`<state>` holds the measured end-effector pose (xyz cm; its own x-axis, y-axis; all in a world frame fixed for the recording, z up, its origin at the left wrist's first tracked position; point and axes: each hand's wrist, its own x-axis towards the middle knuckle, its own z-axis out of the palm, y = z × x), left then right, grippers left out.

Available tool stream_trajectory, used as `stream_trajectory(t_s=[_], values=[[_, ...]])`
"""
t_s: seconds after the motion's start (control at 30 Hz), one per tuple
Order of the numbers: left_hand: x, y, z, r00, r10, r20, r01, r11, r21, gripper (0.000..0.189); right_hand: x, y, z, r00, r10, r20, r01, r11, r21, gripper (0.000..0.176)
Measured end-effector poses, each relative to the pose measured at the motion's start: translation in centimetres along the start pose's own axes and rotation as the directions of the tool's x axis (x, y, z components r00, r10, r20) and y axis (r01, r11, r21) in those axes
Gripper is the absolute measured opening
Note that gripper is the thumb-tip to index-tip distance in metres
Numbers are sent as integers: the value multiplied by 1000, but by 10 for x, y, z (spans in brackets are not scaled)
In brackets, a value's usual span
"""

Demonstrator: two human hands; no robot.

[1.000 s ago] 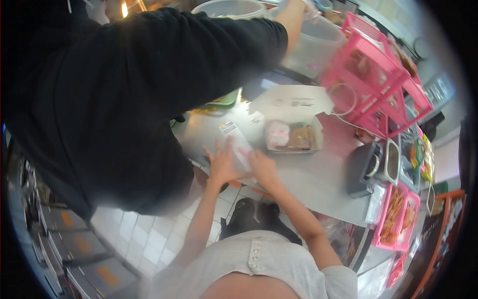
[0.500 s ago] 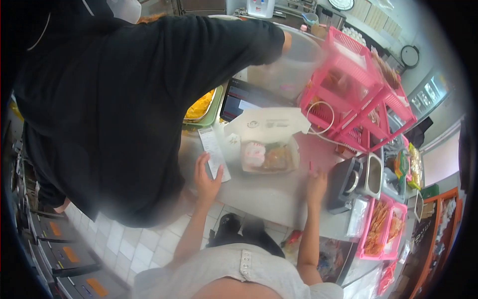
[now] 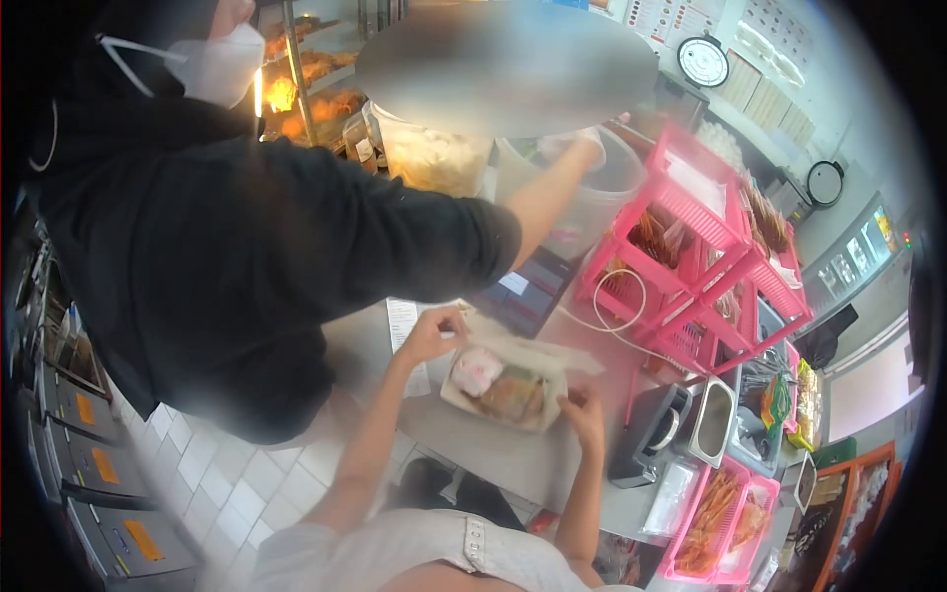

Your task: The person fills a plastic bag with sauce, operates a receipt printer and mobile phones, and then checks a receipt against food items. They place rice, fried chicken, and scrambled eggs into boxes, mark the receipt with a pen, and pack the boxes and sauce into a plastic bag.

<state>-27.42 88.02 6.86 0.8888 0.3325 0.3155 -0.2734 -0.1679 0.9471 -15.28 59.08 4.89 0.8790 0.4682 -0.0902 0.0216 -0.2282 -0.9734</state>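
An open cardboard takeout box (image 3: 460, 402) sits on the counter in front of me, its lid (image 3: 538, 353) raised at the back. Inside are a pink-and-white packet (image 3: 475, 372) and a wrapped brownish food item (image 3: 514, 397). My left hand (image 3: 437, 333) pinches the box at its back left corner, fingers closed. At the right side, my right hand (image 3: 584, 409) has thumb and fingers closed on the box's edge. A printed paper slip (image 3: 402, 322) lies left of the box, partly under my left forearm.
A co-worker in a black top (image 3: 227, 266) reaches across into a clear tub (image 3: 617, 168). Behind the box lies a tablet (image 3: 528, 291). Pink stacked baskets (image 3: 681, 237) stand at right, beside a metal container (image 3: 710, 419) and a pink tray of packets (image 3: 718, 513).
My hands have moved from the counter onto the box. The box is nearer me and turned, its lid less spread back. My view has tilted up; the co-worker's arm reaches into the tub.
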Motion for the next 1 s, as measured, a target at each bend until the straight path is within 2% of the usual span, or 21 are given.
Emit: stream_trajectory(t_s=[0.07, 0.1, 0.13, 0.27, 0.33, 0.37, 0.4, 0.43, 0.47, 0.53, 0.57, 0.6, 0.67, 0.7, 0.77, 0.8, 0.83, 0.87, 0.9, 0.93, 1.0], values=[[-10, 6, 3, 977, -185, 105, 183, 983, 30, 10, -20, -20, -6, 999, 15, -47, -14, 999, 31, 31], [-10, 13, 5, 977, -188, 100, 186, 982, 30, 10, -21, -24, -9, 952, -249, -180, 222, 963, -155, 33], [-11, 21, 8, 951, -218, 217, 217, 976, 31, 13, -22, -25, -12, 826, -505, -251, 404, 841, -361, 36], [-9, 27, 13, 796, -296, 529, 269, 954, 130, 31, 17, -42, -44, 892, -430, -143, 411, 900, -142, 39], [-9, 50, 25, 777, -194, 598, 192, 979, 67, 37, 27, -56, -60, 954, -64, 294, 207, 849, -486, 32], [-9, 57, 35, 877, -190, 441, 247, 966, -76, 36, 31, -55, -55, 955, -58, 292, 201, 849, -489, 32], [-8, 59, 47, 941, -208, 267, 271, 936, -224, 36, 32, -52, -43, 882, -383, 275, 443, 872, -206, 25], [-2, 42, 65, 922, -386, 10, 348, 818, -459, 33, 29, -52, -30, 738, -656, 156, 654, 753, 73, 18], [-8, 28, 85, 917, -398, 20, 362, 811, -460, 33, 22, -53, -20, 749, -645, 152, 643, 763, 69, 18], [-11, 26, 118, 870, -197, -453, 9, 923, -385, 26, 11, -71, 6, 969, -197, -148, 242, 874, 421, 12], [-5, 26, 123, 879, -182, -441, 3, 927, -376, 26, 6, -58, 25, 923, -167, -346, 337, 785, 519, 19], [-2, 25, 128, 820, -96, -565, -79, 957, -278, 25, 5, -46, 41, 918, -169, -358, 347, 781, 520, 19], [-7, 22, 144, 636, 64, -769, -188, 980, -73, 25, -4, -24, 55, 619, -391, -681, 641, 753, 151, 25], [2, 32, 144, 646, 20, -763, -83, 996, -44, 29, -2, -28, 53, 622, -392, -677, 633, 762, 140, 25], [17, 31, 136, 710, 59, -702, 86, 982, 170, 37, 9, -50, 53, 583, -224, -781, 323, 946, -30, 36], [16, 36, 128, 769, 46, -637, 58, 988, 142, 45, 4, -69, 47, 582, -395, -711, 374, 906, -197, 31], [13, 42, 116, 790, 208, -576, -6, 943, 333, 53, -2, -85, 35, 573, -544, -613, 424, 837, -346, 28], [10, 60, 111, 818, 202, -538, -57, 960, 274, 50, -5, -85, 21, 678, -596, -431, 431, 797, -423, 24], [11, 51, 97, 872, 332, -360, -147, 878, 455, 39, -5, -85, 8, 756, -615, -227, 456, 742, -491, 25], [12, 49, 85, 895, 418, -156, -253, 764, 594, 30, -5, -88, 1, 768, -598, -231, 438, 752, -492, 25], [12, 53, 79, 878, 471, -80, -314, 695, 647, 16, -1, -93, -9, 578, -816, 34, 559, 364, -745, 32]])
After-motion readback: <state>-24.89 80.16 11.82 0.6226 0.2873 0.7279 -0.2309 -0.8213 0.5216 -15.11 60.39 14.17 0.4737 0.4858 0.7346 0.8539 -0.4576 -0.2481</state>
